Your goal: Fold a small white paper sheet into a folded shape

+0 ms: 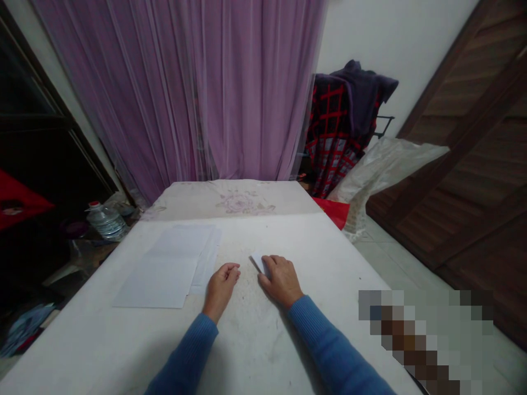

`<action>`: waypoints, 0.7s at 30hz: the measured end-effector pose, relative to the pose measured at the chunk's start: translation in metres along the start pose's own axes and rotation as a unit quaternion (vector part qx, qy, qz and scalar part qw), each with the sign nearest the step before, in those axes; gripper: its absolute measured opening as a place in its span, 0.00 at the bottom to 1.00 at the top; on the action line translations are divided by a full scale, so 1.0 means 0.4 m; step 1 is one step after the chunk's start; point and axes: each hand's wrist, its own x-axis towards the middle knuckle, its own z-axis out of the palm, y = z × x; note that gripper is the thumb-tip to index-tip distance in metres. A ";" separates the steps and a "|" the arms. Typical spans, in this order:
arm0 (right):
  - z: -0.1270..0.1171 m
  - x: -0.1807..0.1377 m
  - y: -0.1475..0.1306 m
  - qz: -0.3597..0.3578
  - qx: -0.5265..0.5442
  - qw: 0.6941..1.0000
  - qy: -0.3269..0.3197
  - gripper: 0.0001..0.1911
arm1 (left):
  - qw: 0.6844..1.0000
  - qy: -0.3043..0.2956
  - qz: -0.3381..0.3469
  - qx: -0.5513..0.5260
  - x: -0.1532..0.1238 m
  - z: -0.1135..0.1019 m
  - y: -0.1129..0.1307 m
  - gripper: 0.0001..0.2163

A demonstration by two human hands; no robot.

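My right hand (281, 278) lies over a small piece of folded white paper (258, 260), its thumb at the near edge and its fingers across the top. Much of that paper is hidden beneath the hand. To its left, my left hand (223, 281) is held just above the table with the fingertips pinched together; whatever they may hold is too small to make out. Beside the left hand, several white paper sheets (158, 274) lie in a loose, overlapping stack.
A white cloth with a faded flower print covers the table (321, 334). Purple curtains (251, 99) hang behind it. A large water bottle (106, 220) stands off the left edge. On the right are a plastic bag (381, 164) and a draped plaid cloth (331, 129).
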 end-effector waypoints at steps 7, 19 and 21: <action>0.047 -0.026 0.000 0.002 0.123 0.989 0.085 0.23 | 0.999 -0.038 -0.002 0.026 -0.029 0.020 0.007 0.15; 0.022 0.006 -0.005 0.003 0.339 0.941 -0.011 0.29 | 0.981 -0.125 -0.116 -0.094 -0.026 0.048 0.072 0.21; 0.007 0.010 0.004 0.001 0.355 0.935 -0.027 0.30 | 0.981 -0.125 -0.113 -0.095 -0.022 0.052 0.077 0.22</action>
